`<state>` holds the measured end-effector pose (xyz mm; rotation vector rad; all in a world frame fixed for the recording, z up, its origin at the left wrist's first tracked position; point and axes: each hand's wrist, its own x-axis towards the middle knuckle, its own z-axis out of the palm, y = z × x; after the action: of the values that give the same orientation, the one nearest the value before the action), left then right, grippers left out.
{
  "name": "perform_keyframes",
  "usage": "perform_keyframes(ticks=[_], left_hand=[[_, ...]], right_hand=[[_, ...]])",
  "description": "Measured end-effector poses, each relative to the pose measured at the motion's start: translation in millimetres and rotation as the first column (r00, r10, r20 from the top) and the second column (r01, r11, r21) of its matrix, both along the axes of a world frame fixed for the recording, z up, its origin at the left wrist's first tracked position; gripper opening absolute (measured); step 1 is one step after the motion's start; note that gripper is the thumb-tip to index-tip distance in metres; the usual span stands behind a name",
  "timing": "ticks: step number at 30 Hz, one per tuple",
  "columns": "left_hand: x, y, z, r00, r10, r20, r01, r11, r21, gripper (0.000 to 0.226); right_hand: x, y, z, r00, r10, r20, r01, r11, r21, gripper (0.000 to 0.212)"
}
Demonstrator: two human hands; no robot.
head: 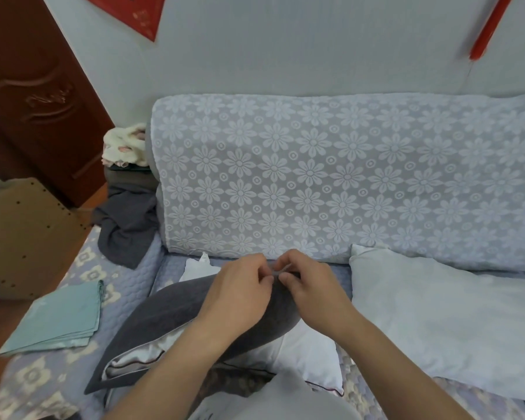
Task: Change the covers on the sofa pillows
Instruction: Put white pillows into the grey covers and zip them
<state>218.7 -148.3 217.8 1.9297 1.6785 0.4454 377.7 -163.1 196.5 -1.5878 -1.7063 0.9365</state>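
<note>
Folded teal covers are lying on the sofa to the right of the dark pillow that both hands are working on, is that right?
Not quite. The head view shows the teal covers on the sofa to the left of the dark pillow, not the right. Left hand and right hand do pinch its far corner.

Both bare forearms stretched forward, left hand and right hand close together, fingertips pinching.

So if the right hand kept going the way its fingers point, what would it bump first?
Probably the left hand: the right hand points leftward at it, both pinching the dark grey pillow cover edge. Depth is unclear.
</note>
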Motion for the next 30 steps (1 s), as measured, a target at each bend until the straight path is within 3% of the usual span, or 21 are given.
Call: perform_keyframes(ticks=[2, 7, 12, 17, 26, 30], left_hand=[[-5.0, 2.1, -3.4, 0.989, 0.088, 0.12, -0.069, 0.986, -0.152, 0.014], [-0.5, -1.8, -12.1, 0.974, 0.187, 0.127, -0.144, 0.945, -0.293, 0.013], [-3.8, -9.8, -21.8, 0.819, 0.425, 0.385, -0.242, 0.865, -0.44, 0.012], [-12.2, -17.8, -35.6, 0.802, 0.493, 0.338, -0.31, 0.827, -0.469, 0.016], [-22.7, -23.1, -38.0, 0.861, 0.475, 0.183, -0.409, 0.859, -0.307, 0.016], [-21.5, -24.7, -20.6, 0.878, 0.411, 0.244, -0.394, 0.911, -0.119, 0.017]], right_hand=[[-2.7, -1.5, -0.3, 0.999, -0.05, 0.017, 0.05, 0.999, -0.006, 0.016], [-17.5, -6.4, -2.3, 0.985, -0.045, 0.168, 0.037, 0.998, 0.051, 0.015], [-22.8, -8.9, -4.4, 0.981, -0.11, 0.161, 0.097, 0.992, 0.085, 0.015], [-22.3, -6.5, -5.5, 0.958, -0.273, 0.084, 0.269, 0.961, 0.06, 0.015], [-9.8, 1.9, 8.6, 0.882, -0.468, -0.06, 0.471, 0.881, 0.05, 0.013], [2.6, 4.2, 29.3, 0.815, -0.544, -0.199, 0.568, 0.818, 0.092, 0.013]])
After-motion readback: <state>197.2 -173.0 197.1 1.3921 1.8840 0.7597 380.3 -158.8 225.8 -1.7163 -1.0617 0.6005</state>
